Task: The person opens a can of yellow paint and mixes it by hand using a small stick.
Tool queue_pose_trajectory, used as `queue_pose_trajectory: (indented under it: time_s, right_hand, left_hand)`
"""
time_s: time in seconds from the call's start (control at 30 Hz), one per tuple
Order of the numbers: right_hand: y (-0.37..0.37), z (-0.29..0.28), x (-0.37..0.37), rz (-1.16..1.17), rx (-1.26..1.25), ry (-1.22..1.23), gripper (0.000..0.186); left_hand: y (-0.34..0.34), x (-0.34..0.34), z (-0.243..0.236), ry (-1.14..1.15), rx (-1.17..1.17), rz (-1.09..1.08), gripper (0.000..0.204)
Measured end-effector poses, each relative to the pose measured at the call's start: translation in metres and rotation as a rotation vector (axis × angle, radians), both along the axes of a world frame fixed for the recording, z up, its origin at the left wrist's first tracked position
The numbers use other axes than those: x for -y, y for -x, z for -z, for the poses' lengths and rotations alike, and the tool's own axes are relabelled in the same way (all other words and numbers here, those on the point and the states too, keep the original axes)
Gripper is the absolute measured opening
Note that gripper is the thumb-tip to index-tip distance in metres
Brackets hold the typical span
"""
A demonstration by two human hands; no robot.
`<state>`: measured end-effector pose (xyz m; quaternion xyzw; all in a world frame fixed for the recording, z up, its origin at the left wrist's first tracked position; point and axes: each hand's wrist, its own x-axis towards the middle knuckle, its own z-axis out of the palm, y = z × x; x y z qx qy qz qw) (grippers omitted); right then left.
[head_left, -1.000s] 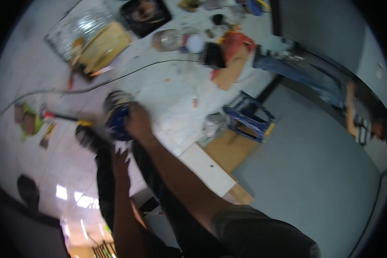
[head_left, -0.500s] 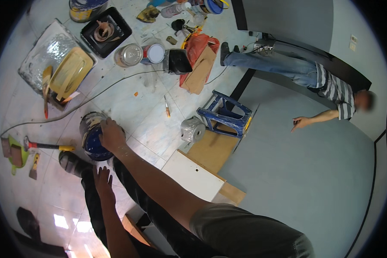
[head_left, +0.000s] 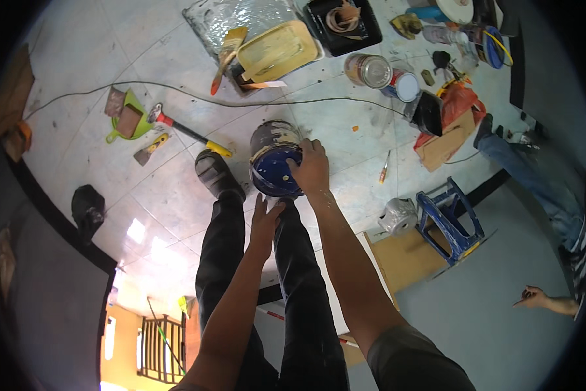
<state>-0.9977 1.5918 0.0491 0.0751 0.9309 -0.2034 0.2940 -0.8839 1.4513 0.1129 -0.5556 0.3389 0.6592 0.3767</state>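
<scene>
A paint-smeared bucket (head_left: pixel 275 139) with a blue lid (head_left: pixel 276 171) is on the tiled floor just beyond my feet, its lid facing me. My right hand (head_left: pixel 311 168) grips the right side of the lid rim, thumb on top and fingers over the outer edge. Just below the near edge of the lid is my left hand (head_left: pixel 265 221), open with fingers apart. Whether its fingertips touch the bucket, I cannot tell. To the left of the bucket lie a hammer (head_left: pixel 187 132) with a red, black and yellow handle and a scraper (head_left: pixel 151 148).
A green dustpan (head_left: pixel 135 117) lies at left. A cable (head_left: pixel 221 103) crosses the floor. Beyond are a yellow tray (head_left: pixel 280 49), a brush (head_left: pixel 229 57), a black tray (head_left: pixel 364 39) and cans (head_left: pixel 375 70). At right stand a blue stool (head_left: pixel 450 221) and another person's legs (head_left: pixel 534 176).
The view has swung left, so the bucket sits nearer the middle and more of the left side shows. My right hand stays on the lid; my left hand has come closer to the bucket.
</scene>
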Motion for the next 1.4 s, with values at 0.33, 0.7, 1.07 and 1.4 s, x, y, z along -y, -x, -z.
queue_pose_trajectory:
  time_s: [0.33,0.7,1.07,1.4]
  right_hand:
    - [-0.045,-0.016,0.010,0.089,-0.066,0.126,0.047]
    - [-0.082,-0.063,0.024,0.170,-0.001,0.461,0.036]
    - [-0.155,-0.128,-0.083,0.901,-0.262,0.444,0.028]
    - [-0.347,-0.082,-0.302,1.873,0.150,0.594,0.023]
  left_hand:
    - [-0.004,-0.001,-0.002,-0.029,0.063,-0.345,0.054]
    - [-0.019,0.032,0.015,-0.062,-0.059,-0.349,0.071]
    - [-0.064,0.048,0.052,-0.310,-0.417,-0.001,0.060]
    - [-0.033,-0.022,0.009,-0.002,-0.178,0.383,0.060]
